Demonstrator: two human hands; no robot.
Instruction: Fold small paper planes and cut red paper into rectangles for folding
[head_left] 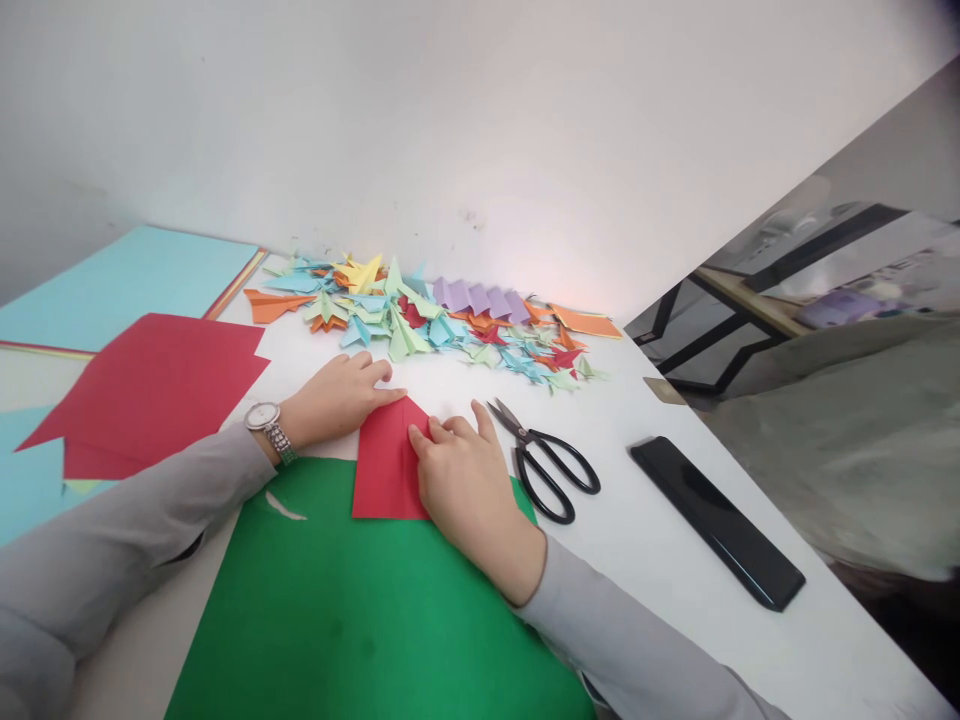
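Note:
A red sheet of paper (pixel 382 470) with a pointed top and a crease lies over the upper edge of a green sheet (pixel 360 610). My left hand (pixel 334 395), with a watch at the wrist, presses the paper's tip with one outstretched digit, its other fingers bent. On the paper's right side, my right hand (pixel 469 475) has its thumb and fingers closed on the folded edge, covering that part. Close to its right lie scissors with black handles (pixel 536 450), blades slightly apart.
Many folded paper planes (pixel 405 320) are heaped by the wall. At the left lie larger red sheets (pixel 157 390) and a light blue stack (pixel 135 280). A glossy black oblong object (pixel 716 520) rests near the table's right edge. Beyond it stands a black-framed table (pixel 750 300).

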